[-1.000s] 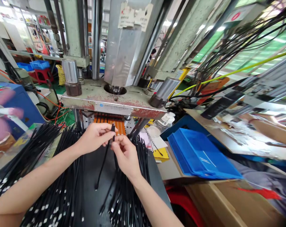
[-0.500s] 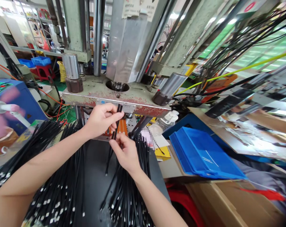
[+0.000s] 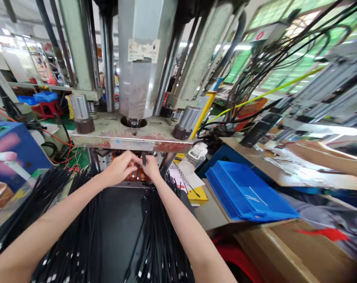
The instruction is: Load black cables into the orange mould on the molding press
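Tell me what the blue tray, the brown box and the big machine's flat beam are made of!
The blue tray looks like smooth, shiny plastic: light glints off it. The brown box seems to be dull cardboard, with plain tan sides and flaps. The flat beam is probably painted metal, because its pale green coat looks worn, with reddish patches, maybe rust.

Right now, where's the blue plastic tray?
In the head view, the blue plastic tray sits on the person's right, beyond the right forearm, just behind the open cardboard box.
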`<state>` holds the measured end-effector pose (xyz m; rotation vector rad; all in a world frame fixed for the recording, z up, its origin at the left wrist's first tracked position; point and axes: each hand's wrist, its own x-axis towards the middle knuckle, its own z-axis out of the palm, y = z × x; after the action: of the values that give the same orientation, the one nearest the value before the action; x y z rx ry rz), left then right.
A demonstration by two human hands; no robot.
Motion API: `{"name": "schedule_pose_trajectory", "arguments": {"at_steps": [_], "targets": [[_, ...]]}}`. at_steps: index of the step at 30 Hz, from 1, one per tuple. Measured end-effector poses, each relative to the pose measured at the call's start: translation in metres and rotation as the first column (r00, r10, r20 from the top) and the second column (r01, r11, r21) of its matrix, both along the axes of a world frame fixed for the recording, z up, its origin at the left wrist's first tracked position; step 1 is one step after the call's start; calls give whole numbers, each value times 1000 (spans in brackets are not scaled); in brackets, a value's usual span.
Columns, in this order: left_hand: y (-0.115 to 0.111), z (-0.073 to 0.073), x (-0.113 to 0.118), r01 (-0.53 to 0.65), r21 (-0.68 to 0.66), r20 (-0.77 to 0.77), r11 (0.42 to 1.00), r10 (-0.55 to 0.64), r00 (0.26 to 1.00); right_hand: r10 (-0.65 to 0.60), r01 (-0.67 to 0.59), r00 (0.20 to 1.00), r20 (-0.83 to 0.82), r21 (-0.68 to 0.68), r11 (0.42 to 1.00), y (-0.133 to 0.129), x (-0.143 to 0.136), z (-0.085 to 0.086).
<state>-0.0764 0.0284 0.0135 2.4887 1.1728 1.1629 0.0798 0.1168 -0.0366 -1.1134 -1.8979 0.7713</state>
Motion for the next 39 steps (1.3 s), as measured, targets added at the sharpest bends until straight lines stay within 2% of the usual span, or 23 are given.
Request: {"name": "schedule_pose_trajectory", "arguments": {"at_steps": [1,3,5,8,11,14,18,23,25,27,30,33,34,35,36,38,39], "targets": [[0,-15,-6,15,-12,-182,1000,-17,983,6,-6,1000,6,-4,1000,3,0,0],[-2,-39,-14,35,-29,-463,999,-44,885,29,-29,999,22,-10,1000,5,1,-2],[-8,-55,-16,13,-9,-588,1000,-16,809,63,-63,996,62,-9,998,3,4,-3],[-19,-64,-9,-44,44,-632,998,62,772,96,-99,988,124,23,995,-1,8,-4],[-25,-59,-3,-87,21,-626,996,81,776,51,-70,977,208,83,994,-1,5,-4],[-15,-46,-1,-133,-94,-635,987,44,771,-41,7,961,275,123,992,4,0,-3],[28,-31,-1,-264,-226,-651,938,57,757,-221,185,927,303,145,972,5,-1,-5],[90,-27,-1,-393,-293,-603,872,150,784,-171,131,920,352,134,982,-11,5,-10],[106,-27,4,-407,-280,-577,869,187,795,-190,154,916,353,127,980,-13,5,-11],[111,-25,9,-409,-276,-563,870,199,802,-195,169,918,344,106,980,-12,6,-12],[97,-24,5,-406,-297,-562,864,185,806,-153,124,948,281,118,985,-17,18,-15],[53,-29,-17,-376,-256,-531,891,195,825,-178,129,939,294,179,975,-38,50,-21],[33,-33,-26,-384,-199,-505,902,241,828,-218,153,898,381,194,969,-47,62,-24],[12,-37,-35,-420,-130,-485,898,313,817,-261,182,816,517,199,963,-56,74,-27],[-8,-43,-42,-481,-61,-479,875,397,783,-276,212,699,659,178,961,-66,85,-29],[-45,-55,-53,-624,18,-545,781,531,649,-191,221,489,851,91,971,-82,98,-33],[-58,-62,-56,-677,27,-606,735,551,574,-126,212,431,893,35,977,-87,100,-34]]}}
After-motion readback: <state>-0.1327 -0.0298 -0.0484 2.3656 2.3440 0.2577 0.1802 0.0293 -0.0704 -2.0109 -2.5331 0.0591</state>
